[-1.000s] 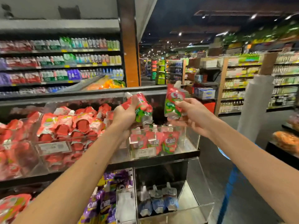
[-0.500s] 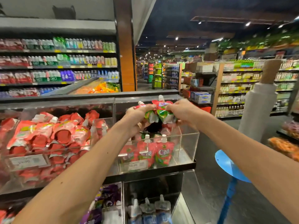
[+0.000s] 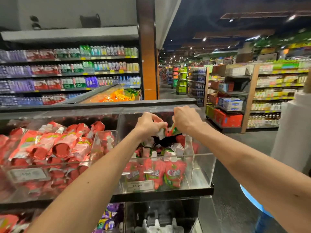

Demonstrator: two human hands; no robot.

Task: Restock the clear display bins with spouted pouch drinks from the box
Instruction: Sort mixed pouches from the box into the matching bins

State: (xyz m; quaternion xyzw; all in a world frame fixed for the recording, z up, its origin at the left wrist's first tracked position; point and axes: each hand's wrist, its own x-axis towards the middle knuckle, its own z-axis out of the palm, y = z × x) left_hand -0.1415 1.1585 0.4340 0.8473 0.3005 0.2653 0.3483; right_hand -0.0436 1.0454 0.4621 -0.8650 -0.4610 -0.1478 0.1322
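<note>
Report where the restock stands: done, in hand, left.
Done: the left clear plastic bin is heaped with red spouted pouches. In hand: the left hand and right hand each grip a red-and-green spouted pouch over the right clear bin, whose front row stands filled. Left: that bin's back and right side show gaps; the lower clear bin looks sparse. The box is out of view.

Bare forearms [image 3: 94, 174], left hand [image 3: 149, 124], right hand [image 3: 186, 119]

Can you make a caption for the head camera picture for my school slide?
Restocking: the left hand and right hand hold pouches over the clear bin.
</note>
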